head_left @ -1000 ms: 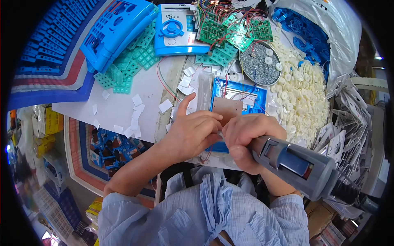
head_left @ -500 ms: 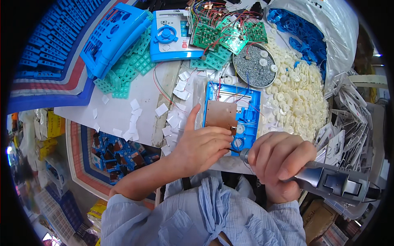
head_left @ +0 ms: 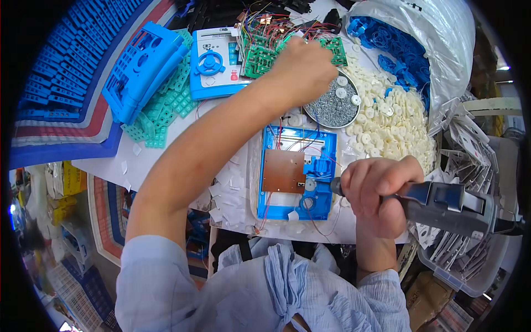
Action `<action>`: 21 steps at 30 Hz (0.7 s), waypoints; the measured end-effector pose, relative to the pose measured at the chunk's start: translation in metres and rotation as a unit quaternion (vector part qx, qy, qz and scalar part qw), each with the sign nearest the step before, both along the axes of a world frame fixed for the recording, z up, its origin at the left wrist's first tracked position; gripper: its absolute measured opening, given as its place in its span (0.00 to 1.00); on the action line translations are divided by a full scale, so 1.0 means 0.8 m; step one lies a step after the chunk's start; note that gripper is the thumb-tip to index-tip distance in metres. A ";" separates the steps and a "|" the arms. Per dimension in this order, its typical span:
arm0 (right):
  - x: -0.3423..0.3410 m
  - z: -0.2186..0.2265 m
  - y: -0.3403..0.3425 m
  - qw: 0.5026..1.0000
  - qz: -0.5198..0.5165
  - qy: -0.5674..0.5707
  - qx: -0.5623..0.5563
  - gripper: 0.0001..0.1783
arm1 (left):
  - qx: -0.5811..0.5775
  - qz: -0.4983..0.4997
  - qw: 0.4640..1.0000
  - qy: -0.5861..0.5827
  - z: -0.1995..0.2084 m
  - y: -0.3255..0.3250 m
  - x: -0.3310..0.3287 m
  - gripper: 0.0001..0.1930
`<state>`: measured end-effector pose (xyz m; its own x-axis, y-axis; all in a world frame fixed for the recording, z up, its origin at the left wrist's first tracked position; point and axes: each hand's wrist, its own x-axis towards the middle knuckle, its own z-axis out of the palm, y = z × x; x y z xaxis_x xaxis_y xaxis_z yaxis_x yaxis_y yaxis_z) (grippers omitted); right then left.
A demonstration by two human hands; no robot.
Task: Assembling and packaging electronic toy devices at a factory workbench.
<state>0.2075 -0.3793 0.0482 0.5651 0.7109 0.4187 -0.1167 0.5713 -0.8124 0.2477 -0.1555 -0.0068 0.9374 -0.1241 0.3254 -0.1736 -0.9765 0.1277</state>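
My right hand (head_left: 379,193) is wrapped round a grey electric screwdriver (head_left: 448,206), its round nose (head_left: 337,186) pointing left beside an open blue plastic housing (head_left: 285,214). Inside the housing lies a brown circuit board (head_left: 284,171), with thin wires around it. My left arm stretches across the table. My left hand (head_left: 306,69) is over the green circuit boards (head_left: 259,60), beside the bowl of screws (head_left: 333,105). Its fingers are curled in, and anything between them is hidden.
A blue and white toy casing (head_left: 215,72) and a blue shell (head_left: 141,72) stand at the back left, on turquoise keypads (head_left: 157,119). Cream plastic discs (head_left: 387,124) heap up at right, beside a bag of blue parts (head_left: 404,61). White paper squares (head_left: 221,191) lie about.
My left hand has left the brown board and moved up and away to the green boards. The screwdriver's nose has drawn back slightly from the housing's lower edge.
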 end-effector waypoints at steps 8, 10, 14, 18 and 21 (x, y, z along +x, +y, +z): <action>0.004 -0.025 0.018 0.999 0.000 -0.020 -0.032 0.13 | 0.035 -0.046 0.992 0.111 -0.028 -0.030 0.029 0.07; -0.002 -0.031 0.029 0.996 -0.035 -0.044 -0.068 0.15 | 0.042 -0.030 0.995 0.079 -0.028 -0.028 0.029 0.08; -0.004 -0.032 0.042 0.993 -0.026 -0.057 -0.104 0.16 | 0.036 -0.009 0.999 0.023 -0.039 -0.017 0.026 0.09; -0.006 -0.036 0.046 0.987 -0.020 -0.092 -0.130 0.14 | 0.035 0.007 0.999 0.034 -0.037 -0.010 0.021 0.08; -0.004 -0.040 0.049 0.981 -0.022 -0.130 -0.142 0.12 | -0.018 0.027 0.999 -0.039 -0.022 0.004 0.003 0.06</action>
<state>0.2045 -0.3398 0.0163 0.4980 0.7971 0.3417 0.1343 0.3183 -0.9384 0.2504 -0.1521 -0.0243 0.9138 -0.0603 0.4016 -0.1307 -0.9800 0.1502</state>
